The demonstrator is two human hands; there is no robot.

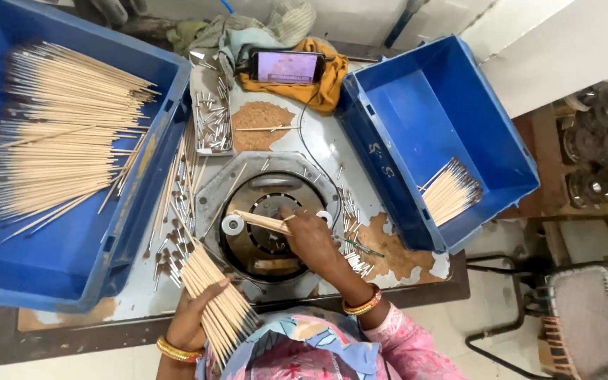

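Patterned sleeves and orange bangles [362, 305] at the bottom edge, closest to the lens. Just above, left hand [193, 318] with fingers curled tight around a fanned bundle of thin wooden sticks [216, 304], tips pointing up and left. Right hand [309, 238] over the middle of a round metal machine [270, 219], fingertips pinched on a few sticks [262, 222] laid across its opening, beside a small white roller [233, 224].

Outward from the hands: loose short metal sleeves [353, 243] scattered on the worn tabletop [395, 259] right of the machine, more of them with stray sticks on its left. Behind the machine, narrow grey tray [212, 112] heaped with the same metal pieces.

Far left, large blue crate [72, 274] holding a broad, deep spread of sticks [58, 134], apparently the unworked stock. Far right, second blue crate [431, 105] nearly bare, only one small bunch of sticks [452, 191] in its near corner, darker at the tips.

Judging by the two crates: only a small share finished, most of the pile left to pass through the machine.

At the back, phone with a lit screen [286, 67] lying on a mustard cloth [328, 88], cable trailing toward the machine. Right of the table, metal shelves with round parts [599, 141] and a woven seat [585, 317].
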